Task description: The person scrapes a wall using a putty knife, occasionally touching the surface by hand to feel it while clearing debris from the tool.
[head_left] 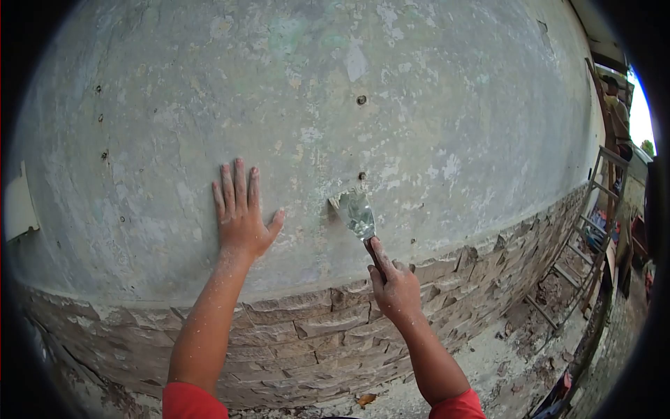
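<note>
My left hand (242,218) lies flat against the grey-green wall (174,140), fingers stretched upward and the thumb out to the side. To its right, my right hand (398,290) is wrapped round the dark handle of a putty knife (357,215). The wide metal blade points up and left, its edge at the wall surface, with pale paint residue on it. Flaked, patchy paint covers the wall around both hands. Pale dust specks both forearms. A small dark hole (361,176) sits just above the blade, and another hole (361,100) is higher up.
Rough stone cladding (307,335) runs along the wall's lower part. At the right a ladder (583,244) leans, with a person (618,115) near its top. Rubble (534,318) covers the ground there. A pale panel (21,206) is at the far left.
</note>
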`<move>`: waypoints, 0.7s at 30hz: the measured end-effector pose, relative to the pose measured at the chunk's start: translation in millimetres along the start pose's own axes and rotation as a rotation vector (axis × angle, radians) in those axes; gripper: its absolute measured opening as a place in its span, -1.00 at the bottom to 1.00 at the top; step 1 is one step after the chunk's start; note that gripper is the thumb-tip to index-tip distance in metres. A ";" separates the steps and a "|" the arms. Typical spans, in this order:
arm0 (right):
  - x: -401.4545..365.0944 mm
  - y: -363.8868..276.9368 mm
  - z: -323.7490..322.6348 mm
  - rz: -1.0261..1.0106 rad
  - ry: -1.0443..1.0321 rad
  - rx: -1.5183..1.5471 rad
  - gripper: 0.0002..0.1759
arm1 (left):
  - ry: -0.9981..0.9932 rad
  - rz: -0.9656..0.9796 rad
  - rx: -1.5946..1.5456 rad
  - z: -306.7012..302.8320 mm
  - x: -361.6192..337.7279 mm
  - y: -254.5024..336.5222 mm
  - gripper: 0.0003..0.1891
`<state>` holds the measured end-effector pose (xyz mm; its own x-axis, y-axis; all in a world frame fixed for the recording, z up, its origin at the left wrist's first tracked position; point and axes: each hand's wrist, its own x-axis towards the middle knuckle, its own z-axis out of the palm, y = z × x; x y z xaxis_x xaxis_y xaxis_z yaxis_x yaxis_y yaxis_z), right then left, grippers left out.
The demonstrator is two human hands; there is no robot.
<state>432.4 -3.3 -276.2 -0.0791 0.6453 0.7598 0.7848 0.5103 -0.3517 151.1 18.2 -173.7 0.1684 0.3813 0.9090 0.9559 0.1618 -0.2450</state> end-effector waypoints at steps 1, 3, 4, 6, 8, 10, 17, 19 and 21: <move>4.1 7.2 -4.3 -0.015 -0.007 0.011 -0.31 | -0.062 -0.010 -0.063 0.4 -13.5 8.7 0.00; 11.8 19.1 -9.6 -0.016 -0.046 0.030 -0.29 | -0.194 -0.034 -0.177 -13.5 -38.9 28.0 -0.06; 11.2 23.8 -9.5 -0.025 -0.049 0.043 -0.29 | -0.264 -0.048 -0.229 -24.3 -53.3 39.4 -0.13; 2.2 33.8 -5.9 0.106 0.002 0.182 -0.33 | -0.268 -0.002 -0.569 -29.7 -105.8 58.1 -0.40; -6.5 53.5 -4.0 0.063 0.011 0.209 -0.37 | -0.285 0.032 -0.956 -55.5 -152.2 80.9 -0.64; -18.6 68.1 -1.3 0.020 0.028 0.237 -0.41 | -0.400 -0.047 -0.975 -79.4 -196.0 89.6 -0.69; -109.0 85.1 -7.6 0.315 -0.068 0.652 -0.73 | -0.912 -0.763 -1.181 -104.4 -312.9 71.2 -0.59; -166.5 105.0 9.0 0.461 -0.158 0.614 -0.78 | -1.103 -0.930 -1.110 -113.8 -328.3 63.5 -0.65; -229.5 130.3 32.4 0.635 -0.464 0.479 -0.69 | -1.201 -1.086 -1.163 -120.6 -345.1 55.9 -0.61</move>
<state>532.9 -66.5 -514.1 -0.0403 0.9954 0.0873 0.4351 0.0961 -0.8952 175.4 -214.2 -460.4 -0.2294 0.9344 -0.2727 0.2813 0.3319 0.9004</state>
